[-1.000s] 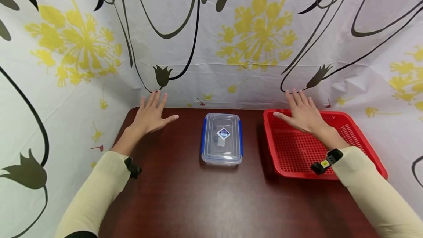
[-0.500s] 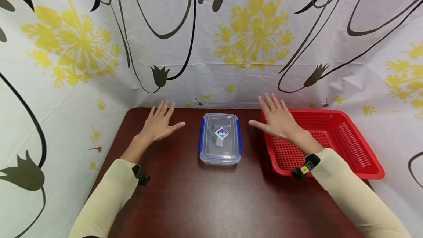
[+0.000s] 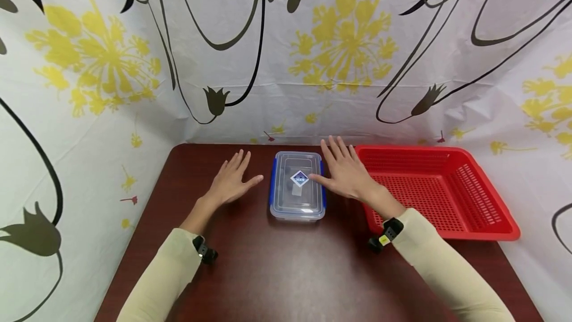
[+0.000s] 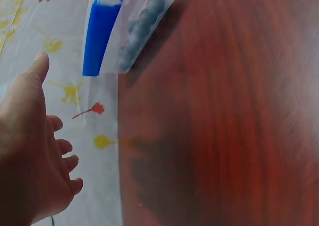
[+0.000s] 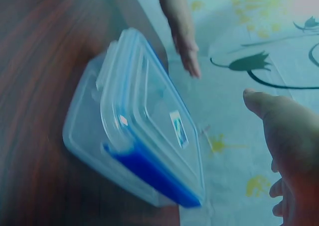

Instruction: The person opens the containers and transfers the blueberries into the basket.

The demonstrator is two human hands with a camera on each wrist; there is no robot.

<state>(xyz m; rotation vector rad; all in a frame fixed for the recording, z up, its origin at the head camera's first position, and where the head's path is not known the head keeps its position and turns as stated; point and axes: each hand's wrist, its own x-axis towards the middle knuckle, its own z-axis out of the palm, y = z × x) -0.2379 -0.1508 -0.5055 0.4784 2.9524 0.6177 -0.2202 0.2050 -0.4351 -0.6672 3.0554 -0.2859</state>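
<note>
A clear plastic food container (image 3: 290,200) with a lid and blue side clips (image 5: 149,173) sits on the dark table. A diamond-shaped sticker (image 3: 299,178) marks its lid. In the left wrist view, several grey round things (image 4: 142,32) show through its wall. My left hand (image 3: 227,183) is to the left of the container, fingers spread, apart from it and holding nothing. On the other side, my right hand (image 3: 350,175) hovers with spread fingers, its thumb overlapping the lid's right edge in the head view. The right wrist view shows that thumb apart from the container.
A red perforated plastic basket (image 3: 447,232) stands on the right of the table, just beyond my right hand. Behind the reddish-brown table (image 3: 286,272) and along its sides hangs a white sheet (image 3: 277,68) with printed flowers.
Both hands have moved inward toward the container: the left one rightward, the right one leftward from over the red basket. Container and basket stay in place.
</note>
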